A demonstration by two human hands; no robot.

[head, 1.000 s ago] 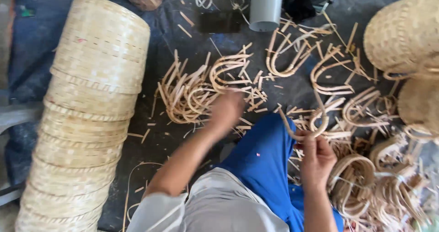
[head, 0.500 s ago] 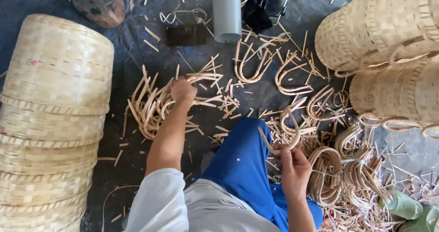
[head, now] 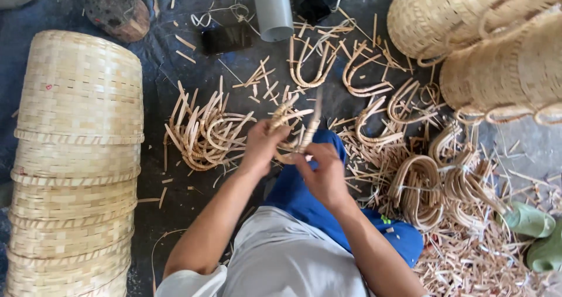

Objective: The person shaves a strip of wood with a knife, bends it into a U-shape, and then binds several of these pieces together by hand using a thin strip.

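Note:
My left hand [head: 261, 145] and my right hand [head: 321, 171] meet over my blue-trousered knee, both gripping one bent U-shaped cane handle [head: 291, 119] whose two ends point away from me. To the left of my hands lies a heap of similar curved cane handles [head: 202, 133] on the dark floor. More curved handles [head: 363, 80] are scattered beyond my hands, and bundles of them [head: 436, 183] lie to the right.
A tall stack of woven baskets [head: 76, 156] lies on its side at the left. More woven baskets [head: 486, 45] sit at the top right. A grey pipe [head: 272, 7], a dark phone [head: 227, 37], a worn shoe [head: 117, 7], green sandals [head: 533, 232] and cane scraps lie around.
My left hand drew back from the heap of handles on the floor with one handle. My right hand rose to meet it, and both now hold that handle over my knee.

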